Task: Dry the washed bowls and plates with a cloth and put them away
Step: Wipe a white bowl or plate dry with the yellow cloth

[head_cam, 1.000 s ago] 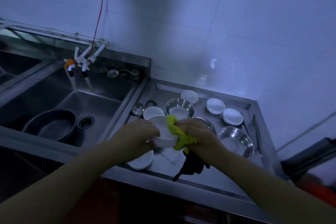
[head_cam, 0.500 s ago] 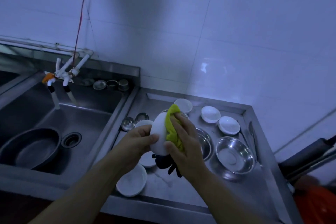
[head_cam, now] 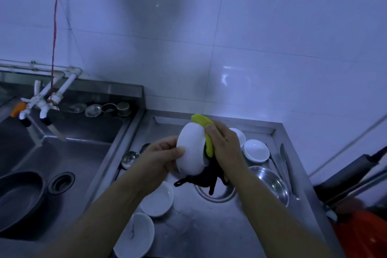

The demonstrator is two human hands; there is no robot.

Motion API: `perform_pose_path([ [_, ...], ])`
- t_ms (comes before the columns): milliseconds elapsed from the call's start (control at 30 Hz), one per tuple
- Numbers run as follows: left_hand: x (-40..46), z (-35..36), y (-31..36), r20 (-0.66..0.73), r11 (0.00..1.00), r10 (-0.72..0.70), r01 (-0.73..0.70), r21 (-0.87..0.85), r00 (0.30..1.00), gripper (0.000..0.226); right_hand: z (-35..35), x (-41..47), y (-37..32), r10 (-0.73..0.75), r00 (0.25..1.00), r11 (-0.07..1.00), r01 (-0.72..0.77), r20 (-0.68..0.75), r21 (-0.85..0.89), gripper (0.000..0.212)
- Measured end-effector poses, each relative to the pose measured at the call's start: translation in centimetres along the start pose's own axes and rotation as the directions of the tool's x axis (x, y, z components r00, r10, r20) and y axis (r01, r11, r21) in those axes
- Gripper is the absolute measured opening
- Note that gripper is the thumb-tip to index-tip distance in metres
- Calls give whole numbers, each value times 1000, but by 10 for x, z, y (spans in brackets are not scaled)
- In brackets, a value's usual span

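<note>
Left hand [head_cam: 162, 156] is curled round the white bowl [head_cam: 191, 151], thumb on its outer wall, and the bowl is held on edge above the desk [head_cam: 209, 226], its opening turned toward the right. Right hand [head_cam: 225, 145] is pressed against that opening, fingers fairly straight over the yellow cloth [head_cam: 206, 132], which is sandwiched between palm and bowl. The bowl thus lies between both hands, touching each; wiping appears unfinished.
</note>
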State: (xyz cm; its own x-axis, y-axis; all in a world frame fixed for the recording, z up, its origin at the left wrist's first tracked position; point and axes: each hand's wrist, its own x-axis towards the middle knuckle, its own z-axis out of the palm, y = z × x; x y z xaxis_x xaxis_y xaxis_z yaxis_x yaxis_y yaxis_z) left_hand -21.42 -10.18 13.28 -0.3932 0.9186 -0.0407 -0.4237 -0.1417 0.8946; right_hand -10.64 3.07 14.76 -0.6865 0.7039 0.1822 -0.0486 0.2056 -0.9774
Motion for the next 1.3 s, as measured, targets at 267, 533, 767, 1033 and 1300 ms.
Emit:
perform_pose_path([
  [267, 27, 2, -17, -119, 967, 16, -45, -252, 993, 30, -8, -11, 24, -413, 900, 784, 275, -138, -556, 36],
  [533, 37, -8, -7, -59, 952, -8, -10, -305, 998, 30, -23, -25, 35, -629, 773, 535, 508, 83, -675, 31],
  [767, 36, -10, 10, 39, 965, -69, 76, -251, 997, 28, 3, -14, 12, -553, 831, 610, 354, -61, -709, 33],
  [1033, 25, -4, 30, -63, 932, -119, 90, -352, 991, 25, 45, -18, -20, -476, 837, 784, 263, -271, -562, 38],
  [1300, 10, 0, 38, -64, 832, -220, 153, -534, 973, 32, 75, -29, 1, -670, 735, 542, 385, -107, -747, 37],
])
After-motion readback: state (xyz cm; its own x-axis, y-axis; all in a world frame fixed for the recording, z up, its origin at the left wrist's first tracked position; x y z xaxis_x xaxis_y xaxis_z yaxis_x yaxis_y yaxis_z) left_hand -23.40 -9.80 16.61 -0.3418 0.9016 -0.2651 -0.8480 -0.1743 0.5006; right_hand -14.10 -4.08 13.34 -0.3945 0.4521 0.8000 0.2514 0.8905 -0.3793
